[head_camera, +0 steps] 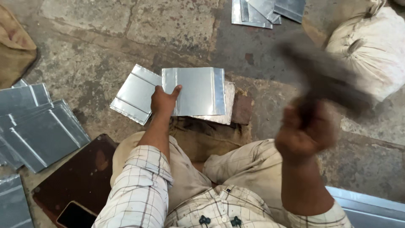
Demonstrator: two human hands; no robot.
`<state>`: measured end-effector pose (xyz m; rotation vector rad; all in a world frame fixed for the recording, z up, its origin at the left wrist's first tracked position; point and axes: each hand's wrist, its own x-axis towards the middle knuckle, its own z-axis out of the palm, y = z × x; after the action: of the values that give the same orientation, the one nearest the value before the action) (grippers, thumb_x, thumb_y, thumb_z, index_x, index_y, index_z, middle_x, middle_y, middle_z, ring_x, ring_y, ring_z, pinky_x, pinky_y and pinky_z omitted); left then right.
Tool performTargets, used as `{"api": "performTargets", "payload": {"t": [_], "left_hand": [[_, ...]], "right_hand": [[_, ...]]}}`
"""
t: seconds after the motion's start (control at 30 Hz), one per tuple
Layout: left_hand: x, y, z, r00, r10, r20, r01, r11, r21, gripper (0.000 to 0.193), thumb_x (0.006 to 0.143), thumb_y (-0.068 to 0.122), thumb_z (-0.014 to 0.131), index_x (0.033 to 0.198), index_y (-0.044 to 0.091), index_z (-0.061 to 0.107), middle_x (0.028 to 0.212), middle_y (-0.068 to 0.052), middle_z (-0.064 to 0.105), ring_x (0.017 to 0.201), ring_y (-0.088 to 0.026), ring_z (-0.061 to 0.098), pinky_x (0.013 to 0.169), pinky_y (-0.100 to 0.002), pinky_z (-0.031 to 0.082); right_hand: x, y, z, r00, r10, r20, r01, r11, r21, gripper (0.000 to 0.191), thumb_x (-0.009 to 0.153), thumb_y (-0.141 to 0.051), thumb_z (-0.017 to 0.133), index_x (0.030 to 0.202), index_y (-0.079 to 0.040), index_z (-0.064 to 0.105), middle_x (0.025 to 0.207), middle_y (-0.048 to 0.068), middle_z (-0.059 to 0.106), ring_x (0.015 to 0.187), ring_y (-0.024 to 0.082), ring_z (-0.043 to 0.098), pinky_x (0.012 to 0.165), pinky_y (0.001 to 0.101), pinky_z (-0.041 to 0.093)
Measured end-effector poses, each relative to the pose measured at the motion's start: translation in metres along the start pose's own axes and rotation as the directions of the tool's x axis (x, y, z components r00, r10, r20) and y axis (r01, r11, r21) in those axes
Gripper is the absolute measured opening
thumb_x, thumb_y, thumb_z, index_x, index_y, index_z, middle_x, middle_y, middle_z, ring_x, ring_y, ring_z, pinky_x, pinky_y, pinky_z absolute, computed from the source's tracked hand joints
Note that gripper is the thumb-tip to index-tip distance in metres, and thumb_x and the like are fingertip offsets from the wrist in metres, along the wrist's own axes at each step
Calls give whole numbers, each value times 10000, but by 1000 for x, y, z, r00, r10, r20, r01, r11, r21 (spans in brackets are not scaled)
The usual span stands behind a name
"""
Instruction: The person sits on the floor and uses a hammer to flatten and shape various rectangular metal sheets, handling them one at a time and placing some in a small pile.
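Note:
My left hand (163, 101) pins a shiny rectangular metal sheet (198, 90) by its left edge, thumb on top. The sheet lies flat on a block (241, 109) set in the stone floor, over another silvery piece. A second folded-edge sheet (134, 93) lies just left of it, partly under my hand. My right hand (304, 131) is raised at the right, blurred by motion, gripping the handle of a dark hammer (325, 78) whose head points up and left, well above the sheet.
A stack of similar metal sheets (40, 126) lies at the left. More sheets (265, 10) sit at the top. A stuffed sack (371, 46) is at the right, a dark board (82, 177) with a phone (76, 216) at lower left, and a metal sheet (371, 209) at lower right.

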<state>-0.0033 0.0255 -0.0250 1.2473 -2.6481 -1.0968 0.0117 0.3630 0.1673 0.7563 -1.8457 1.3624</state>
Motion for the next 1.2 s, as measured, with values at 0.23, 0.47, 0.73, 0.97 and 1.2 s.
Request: {"api": "performTargets", "payload": {"t": [0.23,0.47,0.73,0.97,1.2], "left_hand": [[0,2,2,998,-34,48,34,999,15,910,747,792,722,1170,-6,612,1066,-223,729,1008,-406,712,813,-514,578],[0,5,-3,1000,15,20,-15,1000,10,865,784,762,733,1148,-16,626,1069,-256,717,1014,-440,693,834,-516,567],[-6,7,-6,997,-27,79,27,1000,4,908,791,738,730,1288,0,544,1117,-244,714,1037,-412,703,846,-498,573],[-6,8,-8,997,-23,78,26,999,-46,906,800,704,730,1380,51,488,1151,-225,717,1062,-396,710,880,-493,567],[-10,4,-4,998,-5,69,6,1000,-21,901,796,699,743,1384,68,484,1178,-229,706,1077,-410,691,881,-500,559]], "right_hand": [[-96,24,34,927,353,128,-346,935,-79,247,977,-69,695,1219,-32,667,952,176,707,804,230,662,703,358,538],[-58,22,21,913,277,298,-154,913,-378,317,967,-112,733,1274,-49,686,1021,193,740,879,278,744,765,375,592],[-16,7,5,977,19,-215,48,951,304,311,1070,-130,685,1368,-64,623,923,82,696,708,126,619,621,238,522],[-111,33,48,693,642,328,-491,753,-438,369,948,-115,738,1304,-39,681,1009,239,749,869,296,736,769,376,575],[2,21,-6,986,164,36,-161,984,-70,332,1124,-74,688,1437,0,610,970,105,682,730,120,615,663,273,540]]}}
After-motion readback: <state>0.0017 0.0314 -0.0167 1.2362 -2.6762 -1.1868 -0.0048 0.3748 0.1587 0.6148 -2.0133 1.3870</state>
